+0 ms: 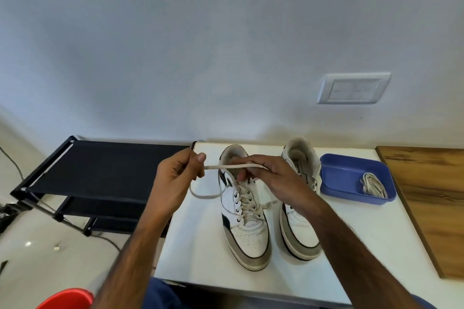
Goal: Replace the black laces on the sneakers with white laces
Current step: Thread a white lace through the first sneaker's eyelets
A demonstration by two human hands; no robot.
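Observation:
Two white sneakers stand side by side on the white table, toes toward me. The left sneaker is threaded with a white lace. My left hand pinches one end of that lace and holds it out to the left, a loop hanging below. My right hand pinches the lace over the shoe's collar, fingers curled by the top eyelets. The right sneaker sits partly behind my right wrist; its eyelets are hidden. No black lace shows.
A blue plastic tub at the table's back right holds a bundled white lace. A wooden board lies at the right. A black fabric rack stands left of the table, a red bucket at the bottom left.

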